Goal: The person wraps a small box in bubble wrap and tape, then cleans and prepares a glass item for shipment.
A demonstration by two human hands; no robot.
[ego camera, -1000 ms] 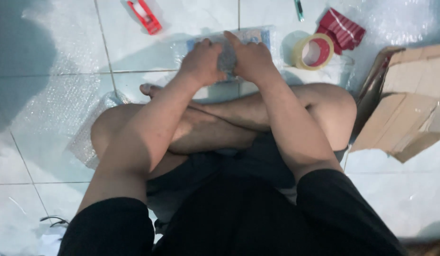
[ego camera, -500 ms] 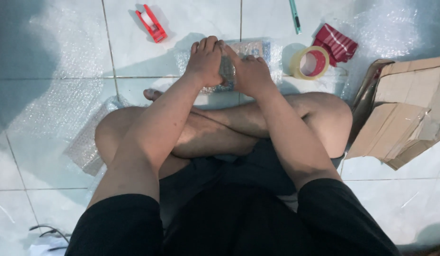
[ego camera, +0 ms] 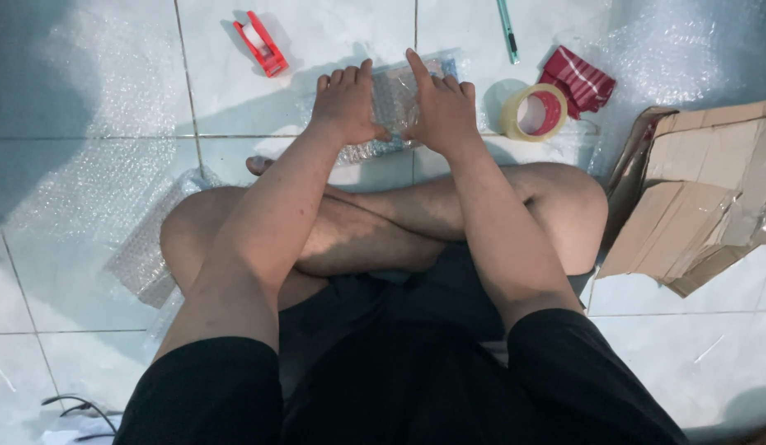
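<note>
While the person sits cross-legged on the white tiled floor, both hands rest on a small parcel wrapped in bubble wrap, which lies on the tiles just beyond the crossed shins, at about twelve o'clock from the body. The left hand lies flat on the left part of the parcel, its fingers nearly straight and close together, pressing down rather than gripping. The right hand covers the right part, palm down, with the index finger stretched forward and the other fingers a little bent; it closes around nothing. At about eleven o'clock from the parcel a red tape dispenser lies well apart. At three o'clock, near the right hand, stands a roll of clear tape, and just beyond it a red striped cloth. A green pen lies at one o'clock. A flattened cardboard box is at four o'clock, and a loose sheet of bubble wrap lies beside the left knee.
</note>
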